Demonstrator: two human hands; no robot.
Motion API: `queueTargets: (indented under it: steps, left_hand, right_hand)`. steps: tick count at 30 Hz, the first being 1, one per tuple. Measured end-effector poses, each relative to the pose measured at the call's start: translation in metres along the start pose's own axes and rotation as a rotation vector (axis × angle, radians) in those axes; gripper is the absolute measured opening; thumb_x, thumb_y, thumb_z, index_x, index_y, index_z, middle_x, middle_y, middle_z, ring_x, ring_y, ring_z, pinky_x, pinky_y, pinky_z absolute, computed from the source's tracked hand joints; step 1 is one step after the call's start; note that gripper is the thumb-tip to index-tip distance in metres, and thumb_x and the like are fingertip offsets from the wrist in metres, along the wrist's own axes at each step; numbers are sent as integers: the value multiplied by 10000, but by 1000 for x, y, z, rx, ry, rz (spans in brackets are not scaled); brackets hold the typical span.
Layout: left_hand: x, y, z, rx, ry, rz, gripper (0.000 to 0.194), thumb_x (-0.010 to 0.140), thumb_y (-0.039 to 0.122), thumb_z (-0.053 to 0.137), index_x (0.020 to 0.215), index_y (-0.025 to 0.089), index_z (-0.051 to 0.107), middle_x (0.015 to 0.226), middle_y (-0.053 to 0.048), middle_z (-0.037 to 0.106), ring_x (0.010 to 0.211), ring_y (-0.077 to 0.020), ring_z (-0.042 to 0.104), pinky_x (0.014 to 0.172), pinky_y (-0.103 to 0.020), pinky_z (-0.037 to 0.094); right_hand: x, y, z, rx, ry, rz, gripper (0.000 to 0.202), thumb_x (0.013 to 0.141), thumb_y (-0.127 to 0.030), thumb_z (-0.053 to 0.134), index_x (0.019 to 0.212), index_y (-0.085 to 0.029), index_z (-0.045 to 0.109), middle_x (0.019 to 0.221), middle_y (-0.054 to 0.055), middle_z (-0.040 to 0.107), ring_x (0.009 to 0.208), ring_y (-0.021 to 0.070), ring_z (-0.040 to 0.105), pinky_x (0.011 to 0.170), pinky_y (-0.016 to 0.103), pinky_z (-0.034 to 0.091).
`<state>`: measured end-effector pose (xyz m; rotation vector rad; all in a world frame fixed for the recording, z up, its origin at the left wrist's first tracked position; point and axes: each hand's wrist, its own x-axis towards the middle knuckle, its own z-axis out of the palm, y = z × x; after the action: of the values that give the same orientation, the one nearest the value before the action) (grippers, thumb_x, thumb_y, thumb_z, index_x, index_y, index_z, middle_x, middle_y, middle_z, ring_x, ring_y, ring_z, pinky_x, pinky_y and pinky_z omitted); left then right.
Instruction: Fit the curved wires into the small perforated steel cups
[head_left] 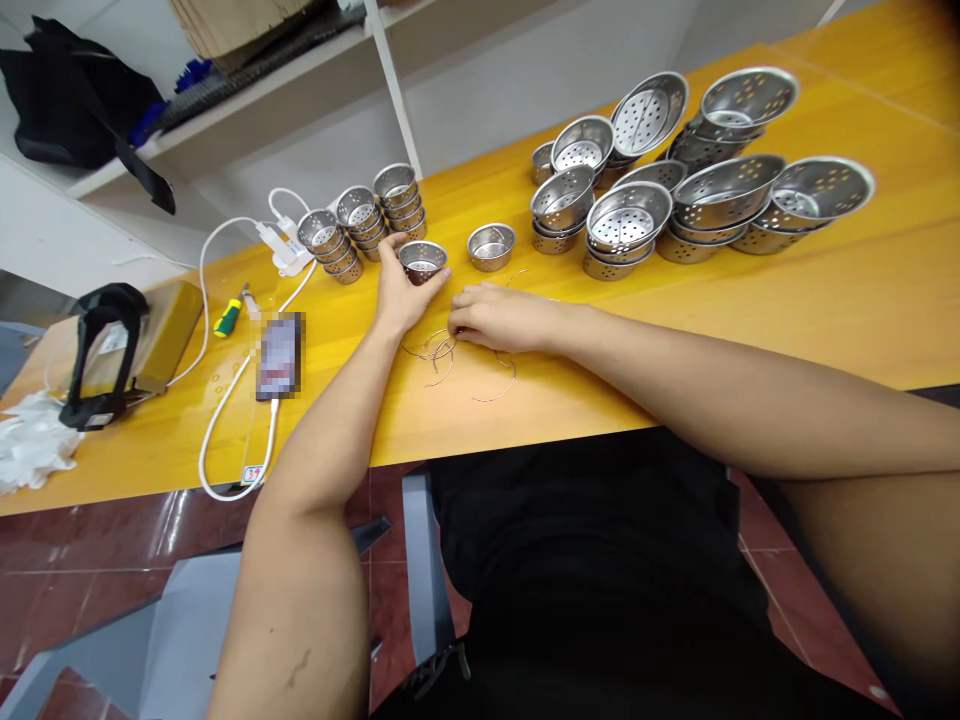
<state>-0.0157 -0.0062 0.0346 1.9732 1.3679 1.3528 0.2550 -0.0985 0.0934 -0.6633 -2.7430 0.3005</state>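
My left hand [405, 290] curls around a small perforated metal cup [424, 262], thumb and fingers on opposite sides. The cup stands upright with its mouth up. Just right of it, my right hand [491, 315] is palm down with bent fingers pinched at a bunch of thin curved wires [441, 350]; its fingertips are partly hidden, but a wire seems to be between them. Another curved wire [495, 398] lies on the table below that hand. Beyond my hands sits a separate small perforated cup [491, 250] with a wire piece inside.
Stacks of small perforated cups [360, 222] stand at the back left. Larger perforated bowls [630, 222] are stacked at the right. On the left of the yellow table [420, 430] lie a phone [278, 356] with a white cable, a screwdriver [228, 316] and a black headband-like object [103, 350].
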Motion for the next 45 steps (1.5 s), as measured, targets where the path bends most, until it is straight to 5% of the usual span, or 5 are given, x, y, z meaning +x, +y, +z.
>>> queueTargets:
  steps: [12,26,30,38,45]
  left_hand:
    - [3,-11,-3,31,-28,54,1123,860,517,1196,1659,342,427,1734,-162,674,1620,-380,786,1505,-647,607]
    - [3,-5,0,-36,-8,126,1153,850,776,1180,1661,368,469,1708,-130,688,1619,-374,790,1493,-648,622]
    - [4,-4,0,-8,-2,132,1178,808,871,1161,1654,337,541,1707,-151,728,1634,-396,782,1508,-675,602]
    - [0,21,-5,-61,-101,131,1169,756,1047,1071,1564,301,675,1572,-138,836,1528,-393,853,1474,-703,641]
    - [-17,42,1,-167,-354,172,1293,735,1069,1065,1710,314,675,1774,-181,794,1626,-426,854,1424,-696,701]
  right_hand:
    - [4,-22,-15,-128,-109,155,359,1225,-89,563,1324,-102,908,1333,253,863,1211,378,791,1026,440,566]
    - [-14,8,-24,290,264,214,275,1044,-107,768,1274,-197,890,1109,98,879,959,281,754,1001,427,618]
    - [-12,14,-26,492,438,289,68,1085,-291,849,1136,-248,865,1015,72,850,912,269,748,954,453,682]
    - [-7,51,-19,754,757,417,606,1111,-917,830,1267,-341,726,1192,114,824,1044,323,830,982,547,795]
    - [-1,61,-5,838,778,407,616,1112,-929,830,1275,-349,702,1195,103,848,1098,333,895,1027,567,811]
